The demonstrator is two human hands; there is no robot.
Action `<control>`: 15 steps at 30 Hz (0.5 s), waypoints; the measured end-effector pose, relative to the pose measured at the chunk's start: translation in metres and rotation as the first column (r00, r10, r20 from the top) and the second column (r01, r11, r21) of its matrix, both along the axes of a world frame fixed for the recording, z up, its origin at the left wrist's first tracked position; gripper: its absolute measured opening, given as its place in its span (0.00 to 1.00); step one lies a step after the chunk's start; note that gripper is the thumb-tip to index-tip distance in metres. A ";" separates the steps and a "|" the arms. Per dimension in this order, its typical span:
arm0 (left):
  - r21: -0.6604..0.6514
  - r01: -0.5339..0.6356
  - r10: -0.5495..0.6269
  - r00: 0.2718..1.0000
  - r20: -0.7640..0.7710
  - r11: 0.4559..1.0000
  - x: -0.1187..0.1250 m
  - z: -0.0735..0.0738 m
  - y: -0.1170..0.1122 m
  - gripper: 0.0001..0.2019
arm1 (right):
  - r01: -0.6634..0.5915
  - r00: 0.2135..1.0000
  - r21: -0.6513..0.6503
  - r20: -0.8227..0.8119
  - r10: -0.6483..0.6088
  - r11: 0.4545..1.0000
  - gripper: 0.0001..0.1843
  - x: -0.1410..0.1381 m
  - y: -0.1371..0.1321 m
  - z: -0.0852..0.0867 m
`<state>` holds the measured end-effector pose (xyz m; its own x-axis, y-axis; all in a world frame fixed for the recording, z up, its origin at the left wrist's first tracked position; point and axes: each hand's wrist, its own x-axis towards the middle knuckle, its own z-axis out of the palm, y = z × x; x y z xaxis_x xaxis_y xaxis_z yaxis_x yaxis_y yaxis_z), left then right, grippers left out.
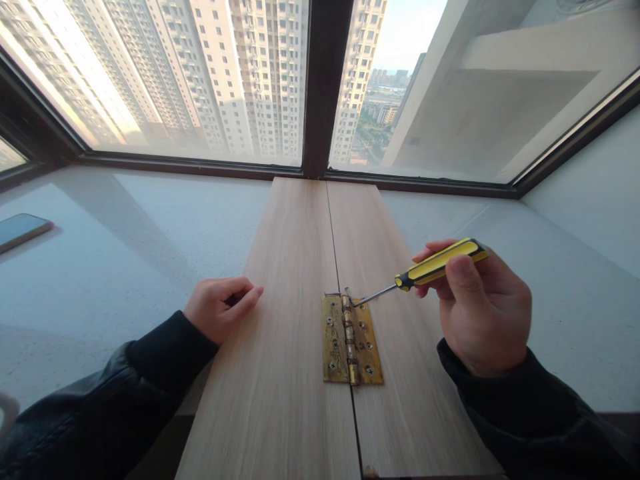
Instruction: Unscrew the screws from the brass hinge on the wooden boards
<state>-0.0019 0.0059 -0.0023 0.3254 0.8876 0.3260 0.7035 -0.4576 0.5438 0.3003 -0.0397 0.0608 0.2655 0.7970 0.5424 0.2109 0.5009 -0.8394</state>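
My right hand (483, 307) grips a screwdriver (440, 265) by its yellow and black handle. The shaft slants down to the left, and its tip is at the upper part of a worn brass hinge (330, 353), beside the knuckle; whether it touches a screw I cannot tell. The hinge lies open across the seam of two pale wooden boards, the left board (285, 267) and the right board (407, 393). Several cross-head screws sit in both leaves. A small thin metal piece (347, 291) sticks up by the hinge's top. My left hand (220, 308), fingers curled around nothing, rests on the left board's edge.
The boards lie on a white speckled sill (150, 247) and reach to the dark window frame (320, 100). A phone (23, 230) lies at the far left. Tall buildings show through the glass. A white wall (590, 180) bounds the right side.
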 end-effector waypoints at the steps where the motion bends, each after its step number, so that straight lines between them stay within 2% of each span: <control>1: 0.002 -0.001 0.001 1.000 0.000 1.000 0.000 0.000 0.000 0.19 | 0.005 1.000 0.008 0.000 -0.005 1.000 0.11 -0.001 0.001 -0.001; 8: -0.004 0.000 0.000 1.000 -0.009 1.000 -0.001 0.000 0.000 0.19 | 0.149 0.989 0.136 -0.017 -0.148 0.979 0.10 0.000 0.002 0.005; 12: 0.004 -0.002 0.002 1.000 -0.008 1.000 -0.001 0.000 0.000 0.19 | 0.230 0.972 0.137 0.009 -0.234 0.963 0.07 0.007 -0.001 0.011; 15: 0.007 0.002 -0.001 1.000 -0.009 1.000 -0.001 0.001 0.000 0.19 | 0.239 0.968 0.151 0.041 -0.247 0.959 0.07 0.009 -0.001 0.009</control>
<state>-0.0028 0.0055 -0.0018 0.3297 0.8849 0.3289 0.7076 -0.4622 0.5344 0.3094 -0.0403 0.0699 0.4056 0.6247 0.6673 0.3883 0.5431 -0.7445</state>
